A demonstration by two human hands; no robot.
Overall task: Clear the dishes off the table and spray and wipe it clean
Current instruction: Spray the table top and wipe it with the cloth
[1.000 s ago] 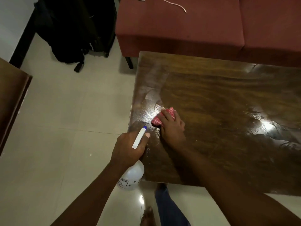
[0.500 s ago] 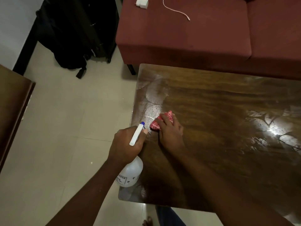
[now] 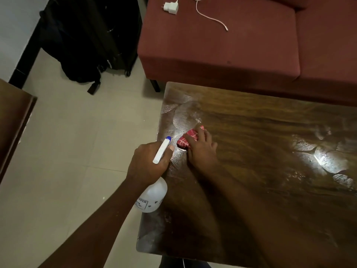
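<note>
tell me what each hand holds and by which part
Left hand grips the spray bottle at its neck. Right hand presses a red checked cloth onto the table, fingers on top.

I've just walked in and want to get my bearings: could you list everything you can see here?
table: one, dark brown, wet patches, centre and right
cloth: one, red checked, on table near its left edge
spray bottle: one, white, blue tip, held beside table's left edge
sofa: one, maroon, behind table
charger with cable: one, white, on sofa
bags: count unclear, black, floor top left
wooden furniture: one, brown, left edge
floor: pale tiles, left
left hand: one, grips spray bottle
right hand: one, presses cloth
</note>
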